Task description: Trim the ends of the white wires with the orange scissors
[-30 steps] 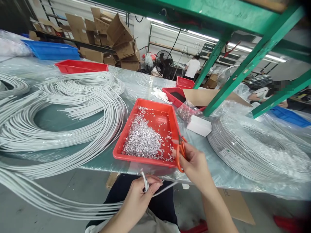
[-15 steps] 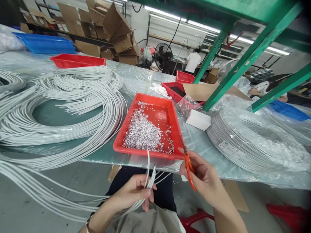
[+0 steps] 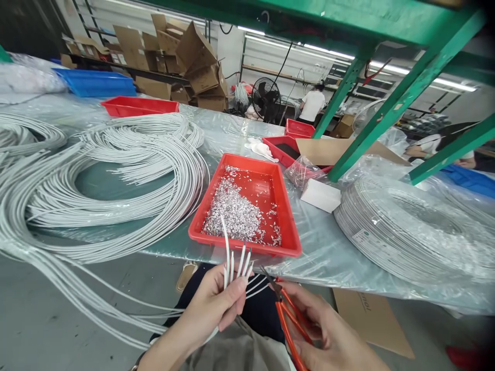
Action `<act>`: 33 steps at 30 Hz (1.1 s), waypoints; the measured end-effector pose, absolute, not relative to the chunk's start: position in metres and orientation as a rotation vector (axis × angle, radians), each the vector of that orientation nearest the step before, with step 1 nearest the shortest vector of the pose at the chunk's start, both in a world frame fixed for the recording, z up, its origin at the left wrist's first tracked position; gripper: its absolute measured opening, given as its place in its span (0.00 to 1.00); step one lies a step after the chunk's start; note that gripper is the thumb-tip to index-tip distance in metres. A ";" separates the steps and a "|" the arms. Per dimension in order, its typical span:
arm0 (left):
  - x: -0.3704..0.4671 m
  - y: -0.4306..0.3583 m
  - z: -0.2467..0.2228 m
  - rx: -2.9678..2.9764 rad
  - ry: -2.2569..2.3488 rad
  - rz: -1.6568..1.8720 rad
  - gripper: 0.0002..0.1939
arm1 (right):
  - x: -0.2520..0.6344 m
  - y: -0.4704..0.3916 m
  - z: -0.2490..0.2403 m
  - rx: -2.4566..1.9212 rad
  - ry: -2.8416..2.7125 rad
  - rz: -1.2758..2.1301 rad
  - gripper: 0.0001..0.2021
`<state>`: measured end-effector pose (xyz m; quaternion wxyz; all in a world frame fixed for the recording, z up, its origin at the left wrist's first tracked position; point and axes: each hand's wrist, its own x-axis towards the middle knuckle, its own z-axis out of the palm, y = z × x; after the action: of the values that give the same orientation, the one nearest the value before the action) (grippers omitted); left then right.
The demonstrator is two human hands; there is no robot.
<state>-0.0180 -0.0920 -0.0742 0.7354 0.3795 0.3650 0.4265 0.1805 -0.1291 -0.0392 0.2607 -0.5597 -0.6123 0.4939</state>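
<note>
Pinched between thumb and fingers, the left hand's (image 3: 218,303) grip holds a small bunch of white cables (image 3: 242,260) a little below their tips, which stand up unevenly in a loose fan; one reaches well above the others. Both hands are over the lap, just short of the edge of the table (image 3: 320,257). Wrapped around the orange handles of a pair of scissors (image 3: 279,296), the right hand's (image 3: 323,322) grip keeps the blades pointing up and toward the cables, near them but apart. Just beyond, on the table, a red tray (image 3: 247,249) holds a heap of small silver bits (image 3: 234,214). Large loops of cable (image 3: 116,216) lie left of it; a white box (image 3: 320,196) and a plastic-wrapped coil (image 3: 386,237) sit to its right.
</note>
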 end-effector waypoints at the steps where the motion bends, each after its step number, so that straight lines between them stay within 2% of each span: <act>1: -0.017 -0.092 -0.071 0.841 0.829 0.925 0.18 | 0.181 -0.129 -0.038 -1.529 -1.674 1.326 0.29; 7: -0.015 -0.094 -0.062 0.948 0.928 0.968 0.19 | 0.187 -0.134 -0.040 -1.468 -1.731 1.323 0.27; 11: -0.016 -0.094 -0.067 0.981 0.963 0.989 0.15 | 0.191 -0.140 -0.044 -1.490 -1.628 1.327 0.26; 18: -0.014 -0.093 -0.069 1.105 1.006 1.045 0.09 | 0.182 -0.135 -0.032 -1.608 -1.941 1.157 0.25; 21: -0.013 -0.094 -0.067 1.168 1.063 1.094 0.07 | 0.180 -0.136 -0.032 -1.716 -1.895 1.093 0.27; 27: -0.011 -0.095 -0.067 1.184 1.114 1.091 0.07 | 0.181 -0.139 -0.037 -1.730 -1.839 1.182 0.28; 33: -0.010 -0.094 -0.065 1.165 1.097 1.089 0.07 | 0.174 -0.141 -0.034 -1.711 -1.714 1.152 0.25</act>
<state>-0.0101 -0.0944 -0.0652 0.5672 0.4956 0.4667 0.4636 0.1740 -0.1412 -0.0339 0.2280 -0.6211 -0.6223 0.4183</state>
